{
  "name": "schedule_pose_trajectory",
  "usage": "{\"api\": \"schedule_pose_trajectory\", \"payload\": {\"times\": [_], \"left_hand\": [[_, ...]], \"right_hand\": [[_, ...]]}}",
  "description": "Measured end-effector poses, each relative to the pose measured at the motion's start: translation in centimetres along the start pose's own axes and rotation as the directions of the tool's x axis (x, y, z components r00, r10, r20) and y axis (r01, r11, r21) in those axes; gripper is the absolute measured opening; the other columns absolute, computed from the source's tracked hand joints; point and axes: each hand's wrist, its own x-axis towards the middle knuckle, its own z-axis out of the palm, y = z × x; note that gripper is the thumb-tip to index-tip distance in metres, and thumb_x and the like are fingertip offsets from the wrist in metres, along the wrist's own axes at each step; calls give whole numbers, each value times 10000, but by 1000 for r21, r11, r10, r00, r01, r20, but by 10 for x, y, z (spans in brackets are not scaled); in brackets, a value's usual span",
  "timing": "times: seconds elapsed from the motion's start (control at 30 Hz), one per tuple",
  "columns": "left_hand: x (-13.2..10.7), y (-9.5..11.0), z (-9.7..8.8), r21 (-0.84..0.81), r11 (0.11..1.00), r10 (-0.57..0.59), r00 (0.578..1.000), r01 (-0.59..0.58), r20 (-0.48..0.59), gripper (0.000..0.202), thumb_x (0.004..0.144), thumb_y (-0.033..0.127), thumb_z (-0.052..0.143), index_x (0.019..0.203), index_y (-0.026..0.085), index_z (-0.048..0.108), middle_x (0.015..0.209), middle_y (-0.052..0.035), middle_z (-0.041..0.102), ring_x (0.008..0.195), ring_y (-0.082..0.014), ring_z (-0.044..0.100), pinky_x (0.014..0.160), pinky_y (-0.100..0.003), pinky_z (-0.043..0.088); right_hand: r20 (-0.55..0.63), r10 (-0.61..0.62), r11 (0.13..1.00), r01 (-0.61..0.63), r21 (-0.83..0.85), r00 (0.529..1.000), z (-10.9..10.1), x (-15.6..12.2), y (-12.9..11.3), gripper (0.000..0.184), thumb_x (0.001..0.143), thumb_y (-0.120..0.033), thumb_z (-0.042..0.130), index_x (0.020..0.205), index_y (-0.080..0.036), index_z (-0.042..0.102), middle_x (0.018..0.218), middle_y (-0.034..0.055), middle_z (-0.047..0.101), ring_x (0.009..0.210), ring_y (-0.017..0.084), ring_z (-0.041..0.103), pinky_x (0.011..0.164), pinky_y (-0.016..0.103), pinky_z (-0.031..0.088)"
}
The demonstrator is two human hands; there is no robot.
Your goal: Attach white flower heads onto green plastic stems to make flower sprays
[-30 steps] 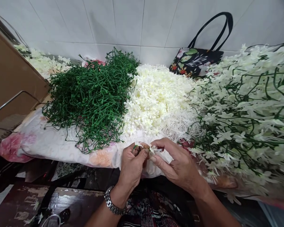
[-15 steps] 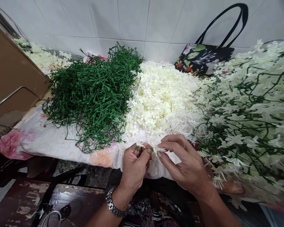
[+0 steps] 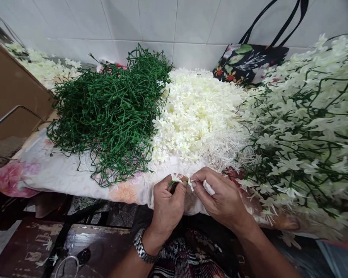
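Note:
My left hand (image 3: pixel 168 202) is closed in a pinch around a green artificial flower stem, most of it hidden by the fingers. A white artificial flower (image 3: pixel 176 178) on that stem pokes out above the thumb. Close beside it, my right hand (image 3: pixel 222 197) pinches a small white flower piece (image 3: pixel 190 183) between thumb and forefinger, almost touching the left fingertips. Past my hands lie a heap of loose white flower heads (image 3: pixel 188 112) and a patch of thin white stamens (image 3: pixel 233 148). Green stems (image 3: pixel 107 108) are piled to the left.
Assembled white flowers on stems (image 3: pixel 301 154) form a tall heap at the right. A floral bag (image 3: pixel 249 63) leans on the tiled wall (image 3: pixel 156 23). A cardboard box (image 3: pixel 14 77) stands at the left. Patterned cloth (image 3: pixel 60 173) covers the work surface.
My right fingers have closed in from a looser hold to a tight pinch at the white flower piece. The whole view has shifted slightly.

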Motion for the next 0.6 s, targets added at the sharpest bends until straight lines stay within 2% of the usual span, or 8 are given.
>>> {"api": "schedule_pose_trajectory", "payload": {"times": [0.17, 0.4, 0.6], "left_hand": [[1, 1, 2, 94, 994, 54, 999, -53, -7, 240, 694, 238, 558, 520, 193, 400, 453, 77, 362, 441, -66, 302, 401, -184, 263], [-1, 5, 2, 111, 988, 104, 995, -103, 3, 216, 696, 211, 537, 515, 192, 421, 443, 87, 325, 433, -67, 284, 412, -185, 274], [-2, 5, 1, 121, 980, 154, 986, -161, 63, 148, 707, 161, 512, 560, 176, 517, 451, 80, 387, 438, -75, 339, 450, -186, 329]], "right_hand": [[10, -28, 999, 28, 20, 1000, 0, 1, 1, 140, 863, -75, 451, 792, -186, 500, 648, -8, 525, 586, 108, 511, 544, 219, 434], [5, -69, 997, 69, 39, 998, 4, -2, 3, 146, 862, -57, 459, 789, -175, 506, 671, 16, 543, 637, 126, 535, 591, 239, 446], [26, 81, 989, -84, 118, 996, -4, -9, 4, 100, 861, -118, 475, 831, -182, 546, 691, -4, 580, 622, 102, 552, 580, 206, 442]]}}
